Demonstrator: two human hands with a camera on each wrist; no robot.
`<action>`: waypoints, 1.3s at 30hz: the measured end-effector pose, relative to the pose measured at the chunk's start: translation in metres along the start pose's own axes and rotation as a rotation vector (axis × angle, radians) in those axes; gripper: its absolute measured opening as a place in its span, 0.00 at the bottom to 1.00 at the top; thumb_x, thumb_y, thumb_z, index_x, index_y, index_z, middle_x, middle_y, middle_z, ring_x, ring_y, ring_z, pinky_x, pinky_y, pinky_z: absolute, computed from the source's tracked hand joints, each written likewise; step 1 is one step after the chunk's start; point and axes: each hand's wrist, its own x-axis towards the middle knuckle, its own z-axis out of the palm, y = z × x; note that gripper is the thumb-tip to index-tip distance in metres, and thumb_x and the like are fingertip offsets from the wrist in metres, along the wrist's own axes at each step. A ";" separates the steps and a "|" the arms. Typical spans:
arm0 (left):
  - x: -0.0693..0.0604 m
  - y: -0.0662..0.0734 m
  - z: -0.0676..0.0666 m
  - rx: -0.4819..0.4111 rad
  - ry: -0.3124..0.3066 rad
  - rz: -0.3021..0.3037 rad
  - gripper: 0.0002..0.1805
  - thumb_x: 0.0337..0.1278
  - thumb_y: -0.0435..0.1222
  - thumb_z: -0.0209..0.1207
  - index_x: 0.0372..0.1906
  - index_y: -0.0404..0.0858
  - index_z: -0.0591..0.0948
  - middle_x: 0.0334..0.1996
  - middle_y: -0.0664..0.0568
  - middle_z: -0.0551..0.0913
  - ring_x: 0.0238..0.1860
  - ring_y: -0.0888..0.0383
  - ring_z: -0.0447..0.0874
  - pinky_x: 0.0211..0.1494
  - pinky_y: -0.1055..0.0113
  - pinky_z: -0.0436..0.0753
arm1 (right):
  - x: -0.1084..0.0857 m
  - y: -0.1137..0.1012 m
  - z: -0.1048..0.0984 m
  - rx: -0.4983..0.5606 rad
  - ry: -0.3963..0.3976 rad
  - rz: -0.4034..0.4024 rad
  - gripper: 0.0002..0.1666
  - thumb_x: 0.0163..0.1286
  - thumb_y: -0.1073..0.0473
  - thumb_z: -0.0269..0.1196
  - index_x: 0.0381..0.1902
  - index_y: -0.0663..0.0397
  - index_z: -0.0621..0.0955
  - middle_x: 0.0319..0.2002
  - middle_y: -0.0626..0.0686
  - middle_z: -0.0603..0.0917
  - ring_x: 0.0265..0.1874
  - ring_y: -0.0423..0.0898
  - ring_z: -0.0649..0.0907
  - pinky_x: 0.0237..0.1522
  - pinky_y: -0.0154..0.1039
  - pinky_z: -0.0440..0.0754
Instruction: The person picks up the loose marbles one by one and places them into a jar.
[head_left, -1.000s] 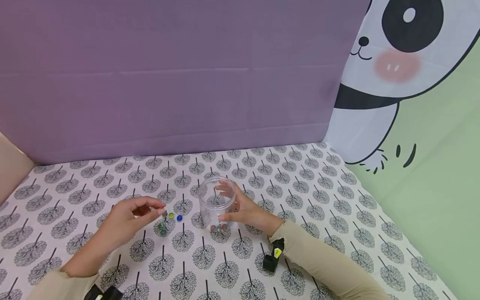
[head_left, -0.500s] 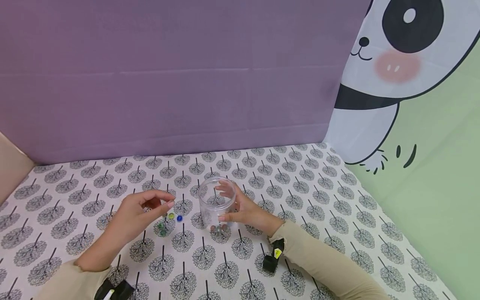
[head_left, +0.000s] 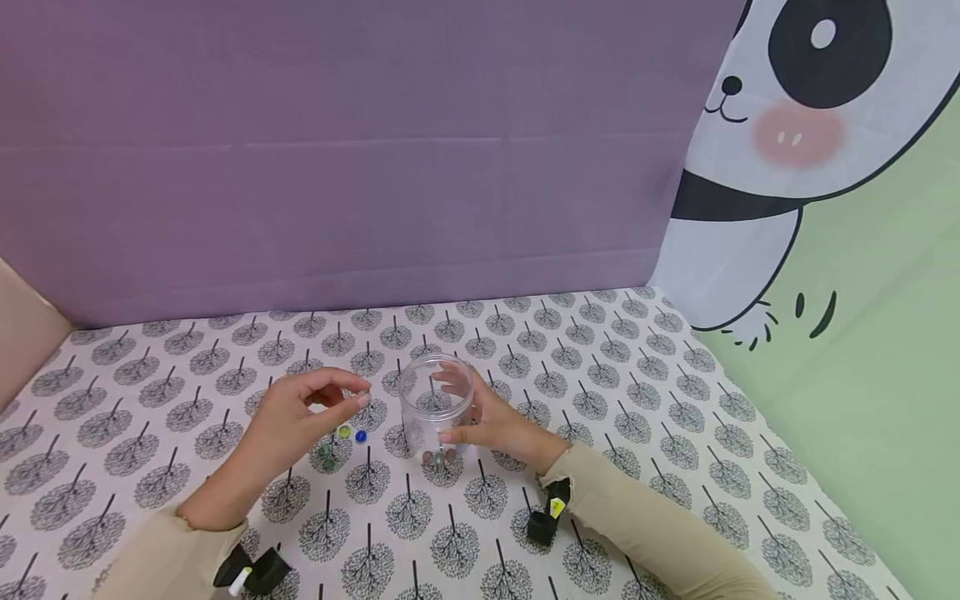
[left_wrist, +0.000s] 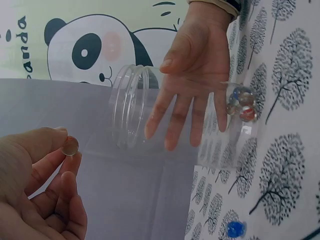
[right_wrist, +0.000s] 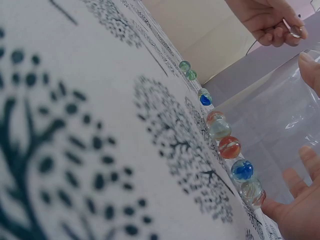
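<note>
Between thumb and fingertips of my left hand is a clear, brownish glass marble. That hand is raised above the cloth, to the left of the open mouth of a clear jar. Upright on the cloth, the jar is held by my right hand, thumb in front and fingers behind. Several marbles lie at the jar's bottom, red, blue and clear ones among them. Left of the jar, a blue marble, a yellow-green marble and green marbles rest on the cloth.
A white cloth printed with dark trees covers the table. Behind it stands a purple backdrop. To the right is a pale green wall hanging with a panda drawing.
My left hand has risen and moved right from the loose marbles toward the jar, carrying the pinched marble. My right hand and the jar have stayed in place.
</note>
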 end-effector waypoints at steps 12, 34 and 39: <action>0.011 0.013 0.011 -0.047 0.004 0.028 0.10 0.54 0.39 0.65 0.41 0.40 0.84 0.28 0.52 0.81 0.31 0.59 0.77 0.30 0.69 0.76 | 0.003 0.003 0.000 0.029 0.006 -0.008 0.54 0.56 0.63 0.69 0.72 0.35 0.51 0.71 0.49 0.58 0.70 0.50 0.59 0.67 0.51 0.60; 0.023 0.014 0.028 -0.115 -0.022 0.014 0.10 0.53 0.36 0.66 0.41 0.39 0.84 0.29 0.50 0.81 0.32 0.56 0.77 0.30 0.69 0.76 | 0.001 0.002 -0.001 0.002 -0.007 -0.004 0.55 0.54 0.51 0.71 0.71 0.29 0.51 0.71 0.46 0.58 0.70 0.48 0.60 0.66 0.48 0.62; 0.023 0.010 0.032 -0.096 -0.028 -0.003 0.10 0.53 0.39 0.65 0.41 0.41 0.84 0.33 0.51 0.82 0.34 0.55 0.77 0.32 0.68 0.78 | 0.002 0.003 0.000 0.041 -0.010 -0.003 0.53 0.56 0.56 0.69 0.72 0.32 0.51 0.71 0.47 0.57 0.70 0.49 0.58 0.67 0.50 0.60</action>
